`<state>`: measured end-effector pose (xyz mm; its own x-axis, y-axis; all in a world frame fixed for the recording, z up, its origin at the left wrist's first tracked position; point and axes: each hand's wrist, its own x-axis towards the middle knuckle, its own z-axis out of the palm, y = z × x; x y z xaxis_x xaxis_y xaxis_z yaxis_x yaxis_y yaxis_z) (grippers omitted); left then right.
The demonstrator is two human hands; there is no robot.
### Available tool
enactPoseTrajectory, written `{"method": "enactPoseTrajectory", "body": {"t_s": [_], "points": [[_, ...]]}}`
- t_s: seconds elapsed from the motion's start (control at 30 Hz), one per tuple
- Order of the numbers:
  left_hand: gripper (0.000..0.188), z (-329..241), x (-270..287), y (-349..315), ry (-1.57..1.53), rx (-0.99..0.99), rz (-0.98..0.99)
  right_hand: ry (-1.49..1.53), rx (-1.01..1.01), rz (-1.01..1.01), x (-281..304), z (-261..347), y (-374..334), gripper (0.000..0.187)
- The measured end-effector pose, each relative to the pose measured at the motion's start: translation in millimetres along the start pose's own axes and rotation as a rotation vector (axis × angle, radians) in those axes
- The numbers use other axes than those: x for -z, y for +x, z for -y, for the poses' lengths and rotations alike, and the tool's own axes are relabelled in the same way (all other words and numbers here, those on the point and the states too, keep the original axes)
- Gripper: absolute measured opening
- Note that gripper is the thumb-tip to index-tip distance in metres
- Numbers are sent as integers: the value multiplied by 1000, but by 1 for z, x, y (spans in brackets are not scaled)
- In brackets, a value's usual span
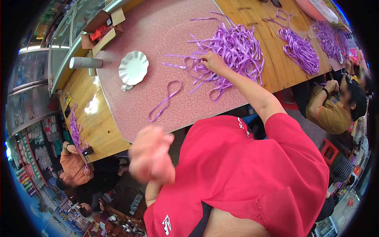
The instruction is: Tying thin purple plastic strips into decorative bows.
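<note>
In the head view, the pile of purple ribbons (241,49) lies in the upper middle of the frame, spread over the right part of the pink mat (158,35) and onto the wooden tabletop (272,67). The right hand (212,62) rests at the pile's left edge, fingers bent down among the strands; whether they pinch one or only touch, I cannot tell. The left hand (152,154) hangs well apart from it, lower left of centre, before the red shirt (237,158); it looks curled, but motion blur hides whether it holds anything.

Left of the pile, a single ribbon loop (168,97) lies alone on the mat, crossed over itself. Above and left of it stands a white scalloped dish (133,67).

The ribbons look light, limp and smooth, perhaps a little slippery; they seem hard to damage but quick to tangle. A loose end or a loop jutting from the left edge would probably be the best hold, pinched between thumb and fingertip, since a grab at the middle may drag neighbours along.

Hard to make out: which strands join inside the pile, the fingertips of the right hand, and the far ribbon heap (327,39), squeezed against the fisheye rim at upper right.
</note>
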<state>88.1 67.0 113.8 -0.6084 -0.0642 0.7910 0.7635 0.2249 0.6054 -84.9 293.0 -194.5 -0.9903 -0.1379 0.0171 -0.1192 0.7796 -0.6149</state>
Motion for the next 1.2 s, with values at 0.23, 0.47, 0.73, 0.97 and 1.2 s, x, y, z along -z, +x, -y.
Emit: {"method": "enactPoseTrajectory", "body": {"t_s": [0.23,0.47,0.73,0.97,1.2], "points": [[51,-67,5,74,15,-643,-47,-101,-19,-18,0,-9,-5,19],[54,-78,-13,74,-239,-718,-102,350,-266,-163,26,-4,-5,27],[50,-82,-14,71,-388,-758,-35,152,-28,-41,3,-1,-9,21],[35,-102,-23,70,-351,-677,-205,-169,-68,-46,-6,8,-15,21],[30,-98,-7,61,-338,-737,-40,320,42,-91,39,-7,-17,26]]}}
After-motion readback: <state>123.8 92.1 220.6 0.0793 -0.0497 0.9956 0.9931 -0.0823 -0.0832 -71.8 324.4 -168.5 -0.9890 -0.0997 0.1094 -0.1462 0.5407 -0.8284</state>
